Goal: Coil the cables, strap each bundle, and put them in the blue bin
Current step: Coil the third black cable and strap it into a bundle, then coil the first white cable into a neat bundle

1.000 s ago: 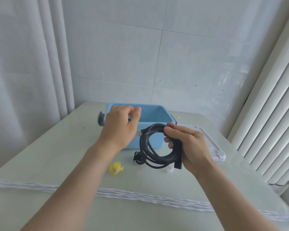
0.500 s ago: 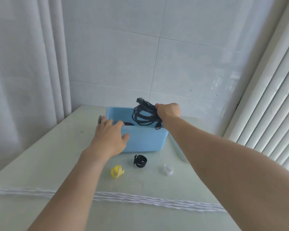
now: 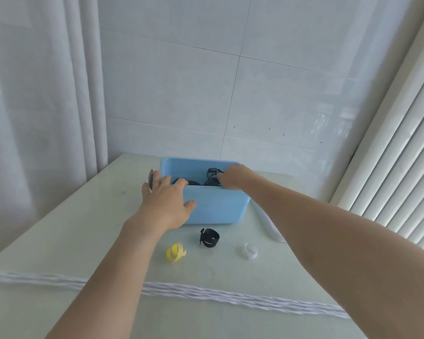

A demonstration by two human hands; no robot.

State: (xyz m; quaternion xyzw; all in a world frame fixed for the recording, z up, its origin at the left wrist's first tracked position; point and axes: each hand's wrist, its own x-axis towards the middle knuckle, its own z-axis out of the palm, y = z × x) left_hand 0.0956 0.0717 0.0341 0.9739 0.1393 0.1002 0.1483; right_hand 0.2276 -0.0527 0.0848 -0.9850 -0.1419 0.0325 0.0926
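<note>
The blue bin [image 3: 218, 206] stands at the far middle of the table. My left hand [image 3: 165, 201] grips its near left rim, fingers hooked over the edge. My right hand [image 3: 233, 177] reaches into the bin from the right and is closed on a black coiled cable bundle [image 3: 212, 176], which sits mostly inside the bin. Another black coil [image 3: 190, 182] lies in the bin to the left. On the table in front of the bin lie a yellow strap [image 3: 175, 252], a black strap [image 3: 209, 237] and a white strap [image 3: 249, 250].
A white bin lid [image 3: 269, 223] lies on the table right of the bin, partly hidden by my right forearm. A white twisted cord [image 3: 206, 293] runs across the near table. Curtains hang left, blinds stand right, a tiled wall behind.
My right hand carried the black cable bundle from in front of the bin up over it and lowered it inside. My left hand moved down onto the bin's near left rim.
</note>
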